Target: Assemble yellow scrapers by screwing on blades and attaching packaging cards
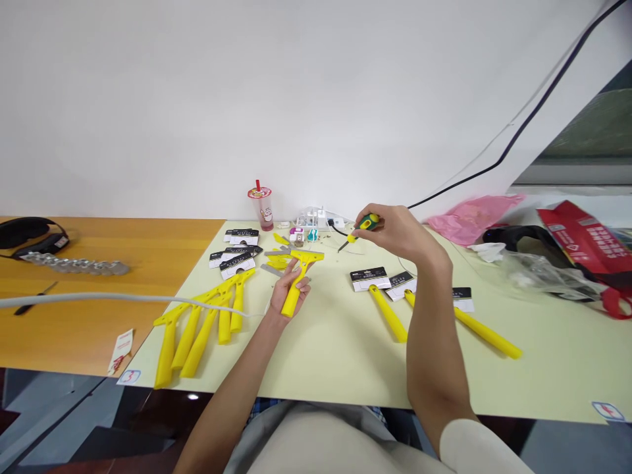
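Observation:
My left hand (292, 284) is wrapped round the handle of a yellow scraper (295, 293), its flat head and metal blade pointing away from me. In my right hand (395, 230) is a screwdriver (366, 224) with a green and yellow handle. Its tip points down and left, in the air to the right of the scraper head, apart from it. Beyond the scraper lie loose yellow parts (277, 262) and grey blade strips (271, 270). Several more yellow scraper handles (197, 326) lie in a row on the left.
Black-and-white cards (237, 263) lie at the back left. Carded yellow scrapers (388, 313) lie right of centre. A cup with a red straw (261, 209) and a power strip (316, 217) stand near the wall. Plastic bags (474, 217) and a red package (585, 237) fill the right.

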Action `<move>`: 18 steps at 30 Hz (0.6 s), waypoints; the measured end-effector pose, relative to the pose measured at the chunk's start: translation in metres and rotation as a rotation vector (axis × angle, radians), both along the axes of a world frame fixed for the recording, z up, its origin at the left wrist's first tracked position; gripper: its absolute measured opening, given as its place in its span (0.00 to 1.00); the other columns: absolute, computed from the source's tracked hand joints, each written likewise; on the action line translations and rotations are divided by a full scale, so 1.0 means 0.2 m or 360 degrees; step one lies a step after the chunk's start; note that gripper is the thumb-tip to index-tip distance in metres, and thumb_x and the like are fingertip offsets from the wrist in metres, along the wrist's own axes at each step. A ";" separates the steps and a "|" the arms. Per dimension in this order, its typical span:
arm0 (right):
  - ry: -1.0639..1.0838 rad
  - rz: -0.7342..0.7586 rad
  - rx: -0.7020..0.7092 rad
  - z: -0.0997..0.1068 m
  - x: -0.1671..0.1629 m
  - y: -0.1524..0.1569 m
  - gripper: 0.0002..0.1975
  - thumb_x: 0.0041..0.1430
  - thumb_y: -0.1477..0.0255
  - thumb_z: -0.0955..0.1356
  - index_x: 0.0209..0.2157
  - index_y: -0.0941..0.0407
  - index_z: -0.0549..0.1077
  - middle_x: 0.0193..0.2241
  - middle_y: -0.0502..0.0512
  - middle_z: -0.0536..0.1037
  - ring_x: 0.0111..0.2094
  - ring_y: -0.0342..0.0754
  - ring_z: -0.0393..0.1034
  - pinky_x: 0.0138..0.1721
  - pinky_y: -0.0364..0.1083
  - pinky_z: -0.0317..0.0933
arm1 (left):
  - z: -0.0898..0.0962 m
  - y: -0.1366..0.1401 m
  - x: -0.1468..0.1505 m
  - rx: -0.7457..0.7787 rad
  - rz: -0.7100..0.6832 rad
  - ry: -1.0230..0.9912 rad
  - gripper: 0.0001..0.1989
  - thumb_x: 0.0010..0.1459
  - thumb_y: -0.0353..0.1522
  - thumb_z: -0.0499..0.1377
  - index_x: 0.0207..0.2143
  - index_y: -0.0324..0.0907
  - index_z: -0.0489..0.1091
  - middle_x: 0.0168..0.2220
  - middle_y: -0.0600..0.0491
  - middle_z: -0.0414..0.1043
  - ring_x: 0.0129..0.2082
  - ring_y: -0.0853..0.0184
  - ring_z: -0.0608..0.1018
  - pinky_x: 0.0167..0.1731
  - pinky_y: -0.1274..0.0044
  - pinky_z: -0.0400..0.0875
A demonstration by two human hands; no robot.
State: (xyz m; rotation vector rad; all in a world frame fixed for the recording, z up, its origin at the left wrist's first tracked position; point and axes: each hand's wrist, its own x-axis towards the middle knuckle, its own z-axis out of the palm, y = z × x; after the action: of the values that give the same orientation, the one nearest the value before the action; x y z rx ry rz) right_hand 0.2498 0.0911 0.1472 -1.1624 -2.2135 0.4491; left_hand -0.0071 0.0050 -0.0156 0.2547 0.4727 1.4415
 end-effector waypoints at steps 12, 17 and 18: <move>0.0153 0.0233 -0.0003 0.06 -0.10 -0.10 0.18 0.64 0.51 0.75 0.40 0.52 0.80 0.32 0.53 0.83 0.32 0.50 0.76 0.35 0.48 0.65 | 0.00 -0.01 0.01 0.0084 -0.0097 0.0014 0.28 0.68 0.21 0.58 0.65 0.52 0.70 0.64 0.42 0.74 0.20 0.82 0.65 0.23 0.86 0.67; 0.0107 0.0225 0.0000 0.05 -0.12 -0.09 0.13 0.65 0.57 0.75 0.40 0.52 0.81 0.31 0.53 0.83 0.31 0.49 0.74 0.35 0.48 0.64 | 0.00 -0.02 0.00 0.0130 -0.0118 0.0045 0.29 0.67 0.22 0.60 0.66 0.55 0.71 0.65 0.44 0.73 0.20 0.83 0.64 0.23 0.86 0.67; 0.0097 0.0220 -0.0004 0.04 -0.13 -0.09 0.12 0.65 0.58 0.76 0.40 0.52 0.81 0.31 0.53 0.83 0.31 0.49 0.74 0.35 0.48 0.64 | 0.00 -0.02 0.00 0.0135 -0.0124 0.0049 0.29 0.66 0.22 0.61 0.65 0.55 0.71 0.66 0.44 0.73 0.20 0.83 0.64 0.23 0.86 0.67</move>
State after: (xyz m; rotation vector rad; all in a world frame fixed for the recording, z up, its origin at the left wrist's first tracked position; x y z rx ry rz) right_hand 0.2246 0.0738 0.1562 -0.9875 -2.2490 0.5374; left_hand -0.0070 0.0013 -0.0161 0.3599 0.4224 1.3850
